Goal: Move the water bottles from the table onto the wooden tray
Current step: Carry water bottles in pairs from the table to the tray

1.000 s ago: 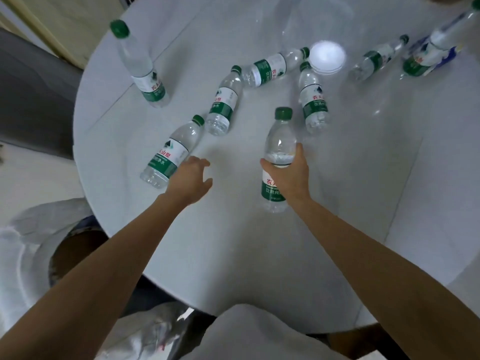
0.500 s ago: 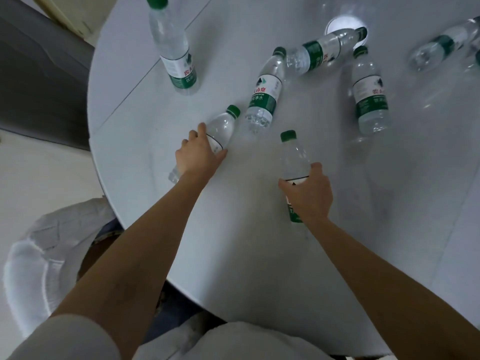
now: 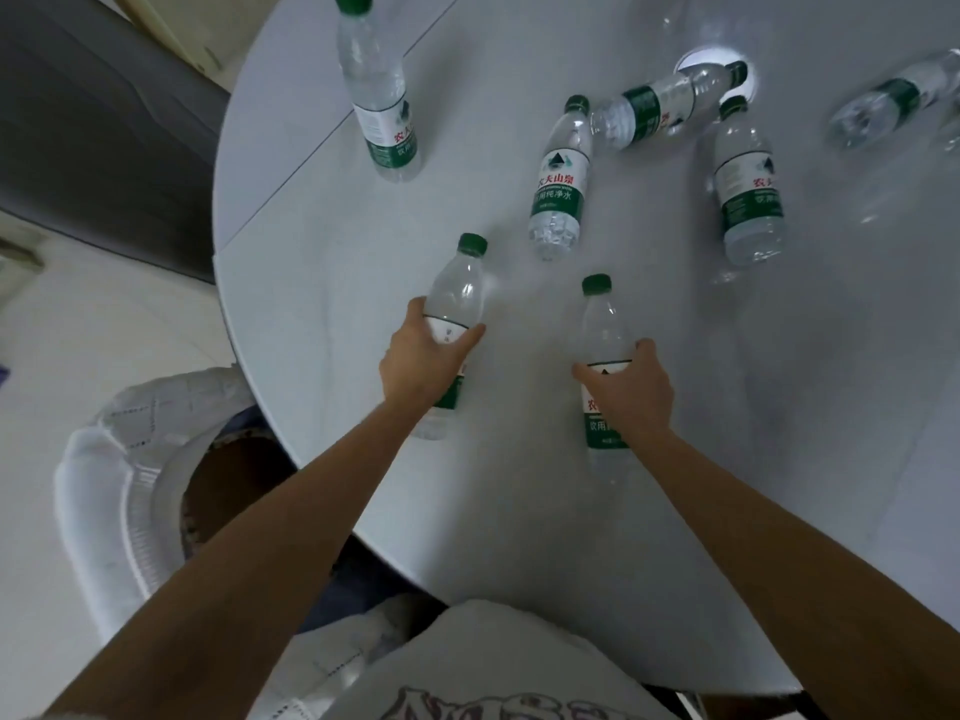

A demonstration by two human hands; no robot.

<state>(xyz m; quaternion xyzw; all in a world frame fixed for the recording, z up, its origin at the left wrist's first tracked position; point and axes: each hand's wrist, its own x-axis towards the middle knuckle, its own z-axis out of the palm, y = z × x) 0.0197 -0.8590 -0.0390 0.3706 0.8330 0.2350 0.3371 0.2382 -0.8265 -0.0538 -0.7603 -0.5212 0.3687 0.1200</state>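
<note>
My left hand (image 3: 423, 363) grips a clear water bottle (image 3: 457, 293) with a green cap and green label, held upright near the table's left edge. My right hand (image 3: 626, 394) grips a second upright bottle (image 3: 602, 324) of the same kind a little to the right. Another bottle (image 3: 376, 96) stands upright at the far left. Several more lie on their sides: one in the middle (image 3: 561, 179), one behind it (image 3: 660, 109), one to the right (image 3: 748, 189), one at the far right edge (image 3: 883, 103). No wooden tray is in view.
The round white table (image 3: 519, 511) has a curved near edge and a seam running across its left side. A bright round light reflection (image 3: 698, 62) shows at the back. A white chair (image 3: 119, 491) sits below the table's left edge, a dark sofa (image 3: 78, 122) beyond.
My left hand has closed on the lying bottle and stood it upright. My right hand keeps its bottle, drawn slightly nearer. The view has shifted closer to the table.
</note>
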